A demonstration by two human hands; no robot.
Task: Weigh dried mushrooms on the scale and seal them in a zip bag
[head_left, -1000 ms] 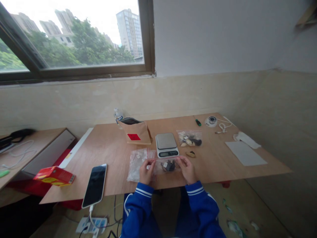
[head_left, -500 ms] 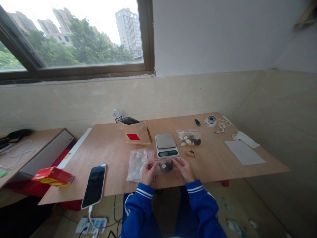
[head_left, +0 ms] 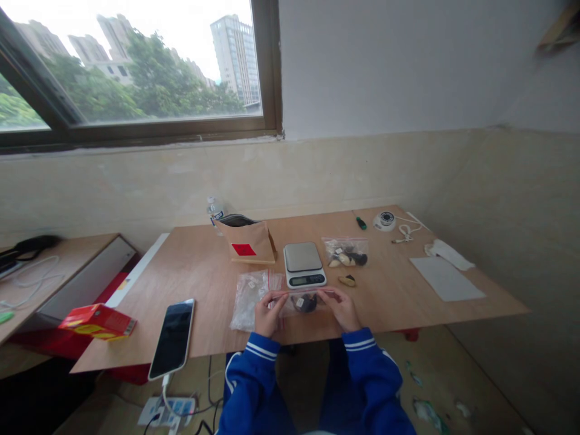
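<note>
Plywood bench [head_left: 190, 272] under the window carries a small silver digital scale [head_left: 304, 264], a brown paper pouch with a red label [head_left: 247, 240] and a black smartphone [head_left: 173, 337] near the front left corner. Since a second ago the small clear zip bag with dark pieces [head_left: 302, 301], at the front edge just before the scale, has shifted only slightly, its red-striped top still stretched level. Left hand [head_left: 267, 314] and right hand [head_left: 343, 309] each pinch one end of that top, wrists low, blue sleeves over the bench edge.

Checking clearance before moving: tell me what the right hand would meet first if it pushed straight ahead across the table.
Probably the small tan piece lying just beyond the right hand; behind it sits the filled bag. Depth is uncertain.
</note>
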